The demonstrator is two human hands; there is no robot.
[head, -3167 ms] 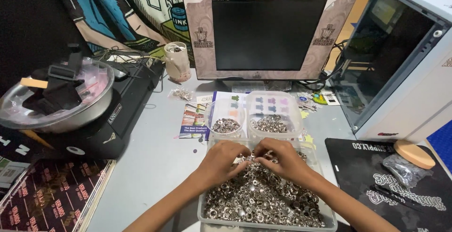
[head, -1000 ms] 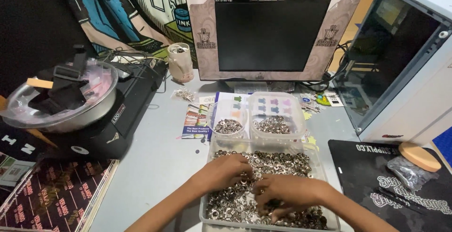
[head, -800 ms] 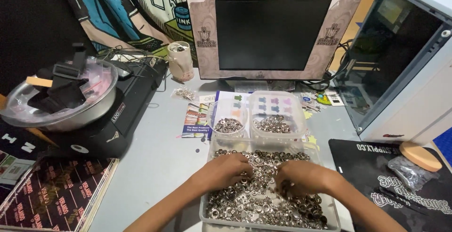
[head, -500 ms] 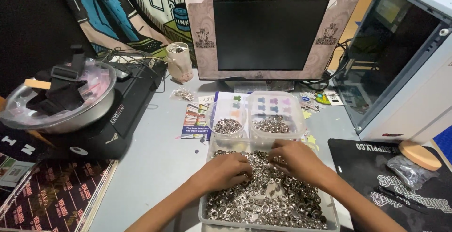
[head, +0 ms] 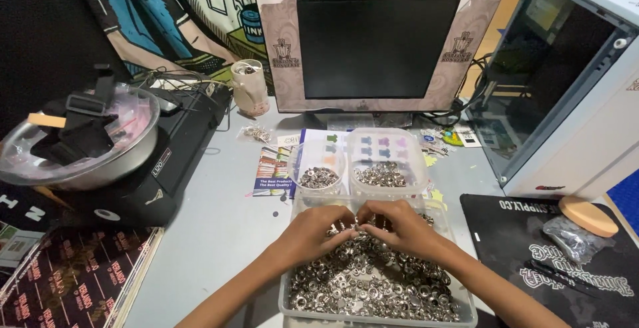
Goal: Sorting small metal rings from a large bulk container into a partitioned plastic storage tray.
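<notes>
At lower centre of the frame, the left hand (head: 318, 227) and right hand (head: 399, 225) meet fingertip to fingertip, each grip pinched closed on small silver metal eyelets (head: 373, 281) heaped in the clear rectangular plastic tray (head: 466, 311) on the grey tabletop (head: 219, 221).

Grey desk (head: 219, 235) under even indoor light. Dark monitor (head: 369, 38) stands at the rear, white computer case (head: 586, 95) at right. Illustrated cloth (head: 166, 15) covers the back wall; black mat (head: 532, 255) lies at right.
</notes>
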